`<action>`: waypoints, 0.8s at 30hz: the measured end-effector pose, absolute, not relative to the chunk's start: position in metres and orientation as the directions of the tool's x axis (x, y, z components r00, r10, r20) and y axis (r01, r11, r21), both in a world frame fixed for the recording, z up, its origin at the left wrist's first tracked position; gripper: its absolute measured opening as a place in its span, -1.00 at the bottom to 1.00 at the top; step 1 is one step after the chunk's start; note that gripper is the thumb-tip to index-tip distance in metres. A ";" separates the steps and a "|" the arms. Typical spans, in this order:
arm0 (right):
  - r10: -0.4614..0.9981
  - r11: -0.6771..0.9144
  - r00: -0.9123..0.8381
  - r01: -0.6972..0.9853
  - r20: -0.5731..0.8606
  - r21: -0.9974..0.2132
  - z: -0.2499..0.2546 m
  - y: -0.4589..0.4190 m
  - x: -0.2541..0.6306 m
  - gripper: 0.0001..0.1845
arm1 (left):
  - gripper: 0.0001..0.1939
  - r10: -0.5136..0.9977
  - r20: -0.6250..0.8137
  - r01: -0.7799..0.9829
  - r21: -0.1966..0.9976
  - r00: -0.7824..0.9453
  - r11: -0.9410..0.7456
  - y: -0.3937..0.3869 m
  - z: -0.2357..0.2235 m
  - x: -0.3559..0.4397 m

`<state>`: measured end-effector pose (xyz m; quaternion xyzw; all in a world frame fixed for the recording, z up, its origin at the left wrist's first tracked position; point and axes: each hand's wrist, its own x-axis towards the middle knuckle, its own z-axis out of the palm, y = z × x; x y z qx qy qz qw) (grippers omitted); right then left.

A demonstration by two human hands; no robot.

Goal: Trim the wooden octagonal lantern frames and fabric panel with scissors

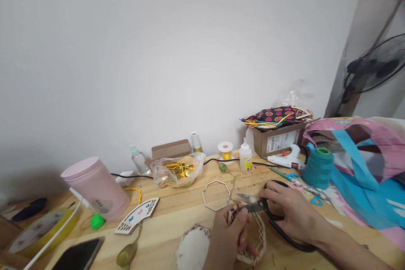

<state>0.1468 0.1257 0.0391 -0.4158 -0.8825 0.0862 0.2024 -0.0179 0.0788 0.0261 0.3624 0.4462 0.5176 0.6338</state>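
Observation:
My right hand [292,215] grips black-handled scissors [257,207], its fingers wrapped round the loops. The blades are parted and point left, close to the fingertips of my left hand. My left hand [228,236] is closed on the edge of a pale lattice frame [261,236] with several sides. Its fingers hide part of that frame, and I cannot make out what lies between the blades. A thin octagonal ring [203,196] lies flat just beyond my left hand. Beside my left wrist rests a white panel [192,248] with a decorated edge. Green thread [223,168] trails towards the scissors.
Along the wall stand a glue bottle [246,158], a wire spool [225,152] and a plastic bag [177,171]. Rightward are a glue gun [287,160], a teal thread cone [319,168] and a cardboard box [278,139]. A pink cup [98,190] and phone [79,255] lie left.

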 end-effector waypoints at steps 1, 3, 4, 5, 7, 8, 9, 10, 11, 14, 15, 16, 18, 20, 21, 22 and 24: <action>0.768 0.640 -0.572 0.697 0.286 -0.324 0.039 0.126 0.147 -0.68 | -0.69 0.980 -0.188 -0.325 0.924 0.065 0.199 0.079 0.026 -0.018; 0.767 0.642 -0.573 0.689 0.290 -0.337 0.037 0.127 0.147 -0.69 | -0.69 0.980 -0.190 -0.322 0.925 0.063 0.200 0.079 0.027 -0.018; 0.765 0.644 -0.573 0.682 0.293 -0.347 0.036 0.127 0.146 -0.71 | -0.68 0.980 -0.191 -0.324 0.925 0.064 0.201 0.079 0.027 -0.018; 0.765 0.644 -0.571 0.675 0.298 -0.360 0.036 0.127 0.146 -0.73 | -0.68 0.980 -0.191 -0.327 0.923 0.063 0.201 0.079 0.028 -0.017; 0.764 0.644 -0.570 0.660 0.301 -0.386 0.035 0.126 0.146 -0.75 | -0.68 0.981 -0.184 -0.335 0.922 0.064 0.195 0.079 0.029 -0.017; 0.767 0.642 -0.567 0.658 0.302 -0.394 0.035 0.126 0.146 -0.76 | -0.68 0.982 -0.177 -0.339 0.922 0.066 0.189 0.080 0.029 -0.017; 0.770 0.638 -0.562 0.662 0.301 -0.394 0.035 0.126 0.147 -0.76 | -0.68 0.983 -0.172 -0.341 0.922 0.064 0.184 0.080 0.029 -0.016; 0.774 0.633 -0.557 0.670 0.302 -0.387 0.035 0.126 0.147 -0.76 | -0.68 0.984 -0.169 -0.342 0.922 0.062 0.180 0.081 0.029 -0.016; 0.777 0.630 -0.551 0.680 0.305 -0.374 0.035 0.126 0.147 -0.76 | -0.68 0.984 -0.166 -0.342 0.923 0.064 0.178 0.081 0.029 -0.016; 0.773 0.633 -0.552 0.696 0.311 -0.338 0.037 0.127 0.149 -0.74 | -0.67 0.984 -0.164 -0.342 0.923 0.075 0.180 0.082 0.029 -0.015; 0.768 0.639 -0.559 0.694 0.312 -0.330 0.037 0.127 0.149 -0.74 | -0.67 0.983 -0.167 -0.340 0.922 0.079 0.184 0.081 0.029 -0.015; 0.764 0.645 -0.564 0.693 0.314 -0.323 0.038 0.128 0.150 -0.74 | -0.68 0.982 -0.171 -0.339 0.922 0.084 0.189 0.081 0.029 -0.015; 0.753 0.656 -0.575 0.692 0.319 -0.302 0.038 0.129 0.151 -0.72 | -0.69 0.980 -0.179 -0.336 0.921 0.090 0.199 0.080 0.029 -0.016; 0.745 0.664 -0.582 0.696 0.326 -0.273 0.038 0.129 0.153 -0.70 | -0.69 0.978 -0.180 -0.334 0.920 0.106 0.205 0.078 0.029 -0.016; 0.741 0.667 -0.586 0.699 0.328 -0.259 0.039 0.129 0.154 -0.69 | -0.70 0.977 -0.179 -0.334 0.919 0.119 0.209 0.077 0.029 -0.017; 0.739 0.668 -0.589 0.702 0.327 -0.247 0.039 0.128 0.155 -0.68 | -0.70 0.975 -0.179 -0.334 0.919 0.129 0.212 0.077 0.028 -0.017; 0.736 0.670 -0.594 0.707 0.324 -0.226 0.040 0.128 0.156 -0.67 | -0.70 0.974 -0.178 -0.328 0.920 0.142 0.216 0.076 0.027 -0.017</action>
